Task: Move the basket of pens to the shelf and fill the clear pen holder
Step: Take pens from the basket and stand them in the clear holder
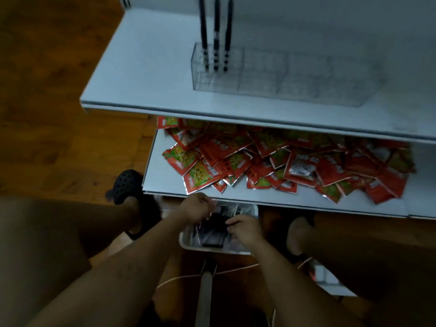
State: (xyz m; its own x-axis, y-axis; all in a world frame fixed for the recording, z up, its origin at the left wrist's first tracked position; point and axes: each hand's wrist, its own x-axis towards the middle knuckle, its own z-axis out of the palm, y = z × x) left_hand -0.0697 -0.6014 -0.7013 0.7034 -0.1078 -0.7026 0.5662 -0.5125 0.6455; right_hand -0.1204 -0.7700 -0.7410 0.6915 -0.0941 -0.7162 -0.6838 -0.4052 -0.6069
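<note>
Wood floor (pixel 47 90) underfoot, person standing at white shelving. Basket (pixel 188 244) sits on the floor between the feet, just below the lower shelf (pixel 160 180), full of dark pens (pixel 212 234). Left hand (pixel 194 208) is over the basket's far edge and right hand (pixel 246 230) is down on the pens. Both have curled fingers, but it's too dim and blurred to tell whether either grasps a pen. Red snack packets (pixel 283 166) are heaped on the lower shelf. On the upper shelf (pixel 146 74) the clear holder (pixel 295 76) has three black pens (pixel 216 31) upright at its left end.
</note>
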